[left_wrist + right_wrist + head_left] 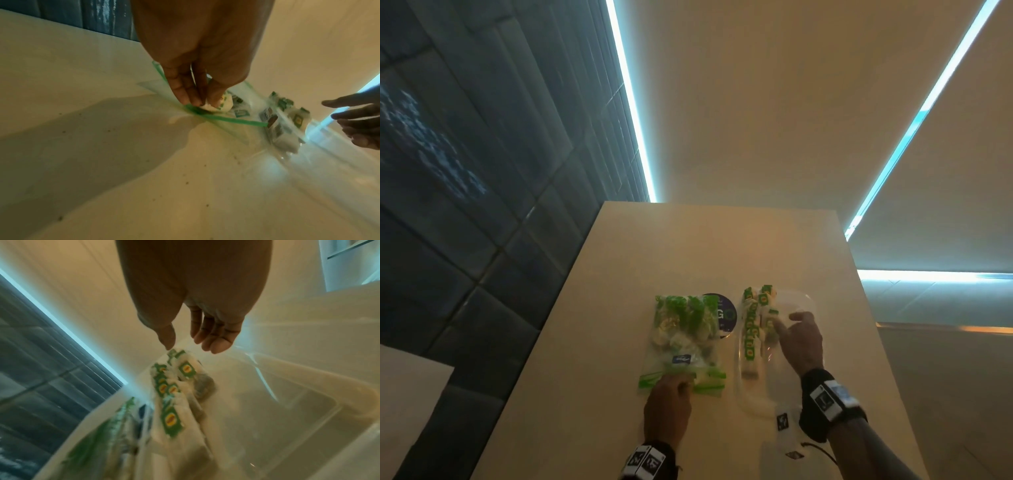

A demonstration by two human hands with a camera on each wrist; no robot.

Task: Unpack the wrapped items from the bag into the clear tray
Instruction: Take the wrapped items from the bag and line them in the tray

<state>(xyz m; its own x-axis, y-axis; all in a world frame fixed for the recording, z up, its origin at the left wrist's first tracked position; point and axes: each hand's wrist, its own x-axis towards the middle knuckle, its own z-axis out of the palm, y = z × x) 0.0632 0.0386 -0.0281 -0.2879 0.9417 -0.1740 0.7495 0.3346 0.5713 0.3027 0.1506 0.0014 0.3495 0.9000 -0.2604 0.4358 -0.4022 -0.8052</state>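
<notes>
A clear zip bag (pixel 681 337) with a green zipper strip (pixel 232 120) lies on the beige table, still holding several white-and-green wrapped items. My left hand (pixel 671 387) is at the bag's near mouth and pinches one wrapped item (pixel 219 105) between thumb and fingers (pixel 183 92). To the right stands the clear tray (pixel 777 380), with a row of wrapped items (pixel 751 332) along its left side. My right hand (pixel 784 320) hovers over that row with fingers relaxed and nothing in them. In the right wrist view the right hand (pixel 191 347) sits just above the wrapped items (pixel 172 418).
A dark round sticker (pixel 725 313) shows on the table (pixel 688 246) beyond the bag. A small marker tag (pixel 782 421) lies near the tray's front end. The table's left edge drops to a dark tiled surface (pixel 465 205); its far half is bare.
</notes>
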